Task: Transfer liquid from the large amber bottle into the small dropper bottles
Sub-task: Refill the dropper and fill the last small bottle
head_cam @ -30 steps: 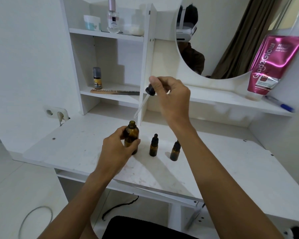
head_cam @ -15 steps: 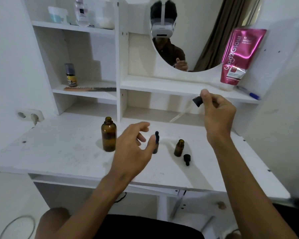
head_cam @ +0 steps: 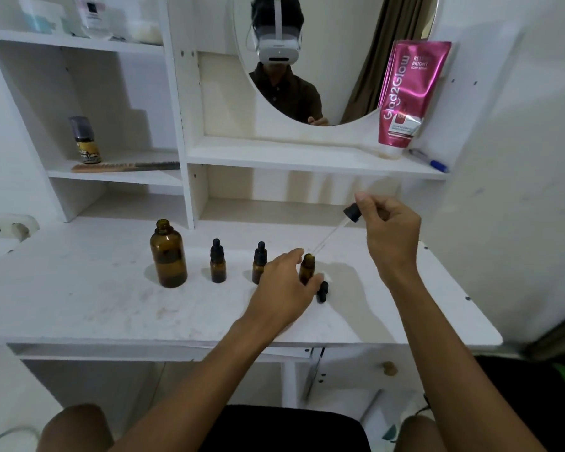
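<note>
The desk (head_cam: 79,305) is white, faintly smudged. On it the large bottle (head_cam: 168,254) is amber-brown, and the small dropper bottles (head_cam: 218,261) beside it are the same brown with black caps. Above the desk, on the shelf, a tube (head_cam: 408,93) is glossy magenta with white lettering.

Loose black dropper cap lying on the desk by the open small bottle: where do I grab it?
Probably pinch the loose dropper cap across its ribbed collar, coming from above on its right side. It lies tipped on the desk, and the left hand crowds its left.
</note>
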